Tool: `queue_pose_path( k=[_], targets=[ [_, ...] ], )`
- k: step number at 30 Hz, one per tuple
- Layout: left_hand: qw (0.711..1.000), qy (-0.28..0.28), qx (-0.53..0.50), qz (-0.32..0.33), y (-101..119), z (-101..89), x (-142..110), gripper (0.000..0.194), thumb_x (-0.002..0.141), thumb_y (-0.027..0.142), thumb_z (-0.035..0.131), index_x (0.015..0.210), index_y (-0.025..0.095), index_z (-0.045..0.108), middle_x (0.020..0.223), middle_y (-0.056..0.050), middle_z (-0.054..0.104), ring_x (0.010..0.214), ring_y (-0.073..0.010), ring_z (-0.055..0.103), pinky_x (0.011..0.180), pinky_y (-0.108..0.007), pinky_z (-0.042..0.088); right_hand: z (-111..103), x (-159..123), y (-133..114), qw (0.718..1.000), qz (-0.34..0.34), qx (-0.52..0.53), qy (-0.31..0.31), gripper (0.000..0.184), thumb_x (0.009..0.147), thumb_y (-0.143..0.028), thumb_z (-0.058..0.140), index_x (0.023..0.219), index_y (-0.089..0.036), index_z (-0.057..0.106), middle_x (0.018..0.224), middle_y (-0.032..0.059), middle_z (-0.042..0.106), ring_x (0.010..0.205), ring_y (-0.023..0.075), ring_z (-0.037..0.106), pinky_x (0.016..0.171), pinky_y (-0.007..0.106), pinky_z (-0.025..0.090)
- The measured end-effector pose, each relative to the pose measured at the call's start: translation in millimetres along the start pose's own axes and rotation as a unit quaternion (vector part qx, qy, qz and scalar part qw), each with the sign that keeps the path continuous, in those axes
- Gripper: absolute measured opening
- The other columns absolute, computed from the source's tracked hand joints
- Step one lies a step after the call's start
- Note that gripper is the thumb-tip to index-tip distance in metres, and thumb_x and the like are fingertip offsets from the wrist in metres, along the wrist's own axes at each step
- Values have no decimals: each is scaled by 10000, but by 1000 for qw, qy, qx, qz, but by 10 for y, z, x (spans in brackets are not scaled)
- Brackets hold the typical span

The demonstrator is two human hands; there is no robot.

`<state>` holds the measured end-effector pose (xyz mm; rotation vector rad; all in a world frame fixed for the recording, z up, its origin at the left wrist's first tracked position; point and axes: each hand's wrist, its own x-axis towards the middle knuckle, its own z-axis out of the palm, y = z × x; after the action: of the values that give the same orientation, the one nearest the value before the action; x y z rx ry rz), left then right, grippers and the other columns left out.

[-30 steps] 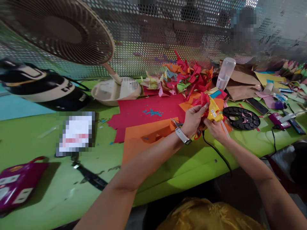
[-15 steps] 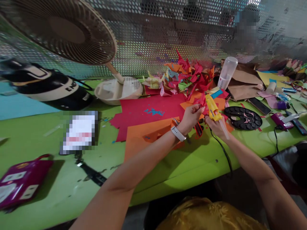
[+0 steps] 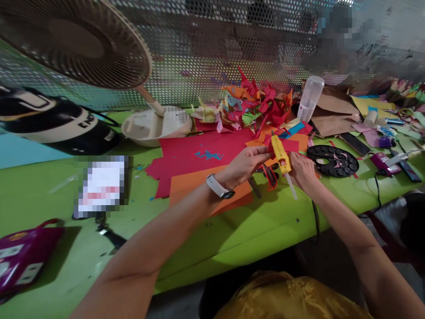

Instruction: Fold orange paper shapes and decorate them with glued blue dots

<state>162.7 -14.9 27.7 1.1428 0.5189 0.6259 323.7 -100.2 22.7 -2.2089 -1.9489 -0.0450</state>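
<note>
My left hand, with a white-strapped watch at the wrist, pinches red paper; the fingertips are partly hidden. My right hand is curled against the right side of a yellow glue gun, whose handle I cannot see. The gun stands between my hands, nozzle pointing away, with a clear glue stick sticking out of its back end. Below my left fingers lies a black, red-rimmed tool handle. A large red sheet and an orange sheet lie left of my hands.
Folded coloured paper pieces are heaped at the back beside a clear bottle. A black palette and a phone lie to the right. At left stand a fan, a black-and-white bottle and a purple box.
The glue gun has swung from leaning right to a more upright angle and moved left, between my hands. My left hand has drawn slightly left and flattened. The view has shifted slightly.
</note>
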Motion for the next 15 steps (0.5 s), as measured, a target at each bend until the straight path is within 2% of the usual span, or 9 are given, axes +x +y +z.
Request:
queue_pose_path(
  k=[3,5,7,8,9,11,13,15],
  targets=[
    [998,0,62,11,164,0,-46,156,770,255,728,899,177,766,929,-75,754,928,-223,682,911,-383,487,-35,-7,38,999,-2,-38,-3,193,785,-240,609,952,-159,558,940,132,698,820,241,648,580,299,294],
    [992,15,108,65,337,-12,-89,127,778,264,727,861,173,757,935,-70,753,979,-225,671,962,-383,467,-11,21,105,999,28,-24,6,140,794,-241,600,905,-167,560,896,119,696,780,226,643,579,291,313],
    [981,45,123,143,507,-29,-126,121,807,284,702,865,187,742,981,-57,746,1064,-238,649,999,-392,454,44,79,185,993,79,56,67,120,794,-292,606,816,-187,552,779,81,676,701,207,622,576,285,340],
    [973,68,127,178,567,-35,-133,126,828,290,681,893,195,733,1013,-51,741,1101,-242,636,1009,-398,451,75,114,222,979,103,126,126,142,796,-324,604,774,-199,541,721,57,654,668,195,609,577,283,361],
    [967,82,140,196,599,-36,-128,138,846,289,663,928,195,723,1040,-53,735,1128,-246,625,1016,-405,449,103,148,252,952,118,206,192,177,811,-359,586,737,-209,526,673,36,629,638,183,594,572,282,382],
    [959,86,166,212,569,-25,-72,176,852,259,651,1008,189,693,1078,-60,724,1145,-243,620,1023,-409,449,142,201,291,895,132,319,282,259,866,-424,509,703,-222,505,626,12,592,592,161,574,556,282,423],
    [963,61,165,206,431,1,51,244,855,223,629,1095,189,653,1101,-67,719,1123,-227,637,1019,-411,454,155,220,313,853,129,391,322,308,887,-477,474,720,-222,518,638,8,596,586,149,581,556,281,463],
    [968,36,159,190,251,38,227,234,864,214,594,1086,165,650,1092,-86,724,1092,-218,651,1013,-410,457,152,206,338,816,117,451,341,312,854,-509,533,754,-214,552,689,13,622,633,149,614,603,285,511]
  ],
)
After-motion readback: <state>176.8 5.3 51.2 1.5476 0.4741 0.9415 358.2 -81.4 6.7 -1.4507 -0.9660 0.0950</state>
